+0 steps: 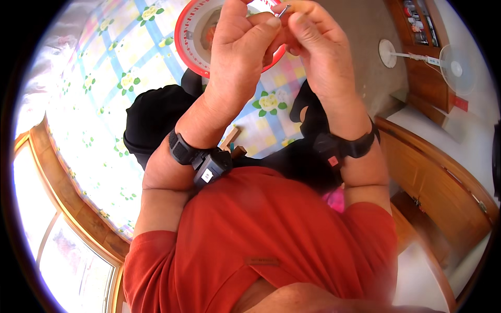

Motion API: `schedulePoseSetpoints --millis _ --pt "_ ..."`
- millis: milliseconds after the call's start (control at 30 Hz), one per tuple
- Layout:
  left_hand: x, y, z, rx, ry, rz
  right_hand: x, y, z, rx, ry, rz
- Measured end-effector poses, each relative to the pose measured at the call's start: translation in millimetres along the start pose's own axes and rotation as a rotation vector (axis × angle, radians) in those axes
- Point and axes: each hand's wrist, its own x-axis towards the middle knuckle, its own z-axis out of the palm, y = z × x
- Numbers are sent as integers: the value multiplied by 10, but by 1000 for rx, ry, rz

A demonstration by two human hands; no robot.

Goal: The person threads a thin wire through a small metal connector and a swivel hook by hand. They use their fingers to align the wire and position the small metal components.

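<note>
My left hand and my right hand meet at the top of the head view, above a white bowl with a red rim. A thin, shiny metal piece, like a small nail or pin, sticks up from the pinch of my left thumb and finger. My right thumb and fingers are curled close beside it; what they hold, if anything, is hidden. In the bowl lies something reddish, partly covered by my left hand.
The bowl stands on a checked, flowered cloth, where I sit with legs in black folded. Small wooden pieces lie by my lap. On the right are a white fan and a wooden cabinet; a window is at lower left.
</note>
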Motion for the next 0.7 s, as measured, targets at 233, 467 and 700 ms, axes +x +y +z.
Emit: schedulePoseSetpoints --millis 233,467,700 --pt "-29 78 -14 -102 -142 56 100 290 -96 -2 75 -284" --pt "54 85 -74 239 -29 38 68 46 -260 250 -232 -129" --pt "-7 162 4 59 -51 -15 21 39 -177 294 -326 57"
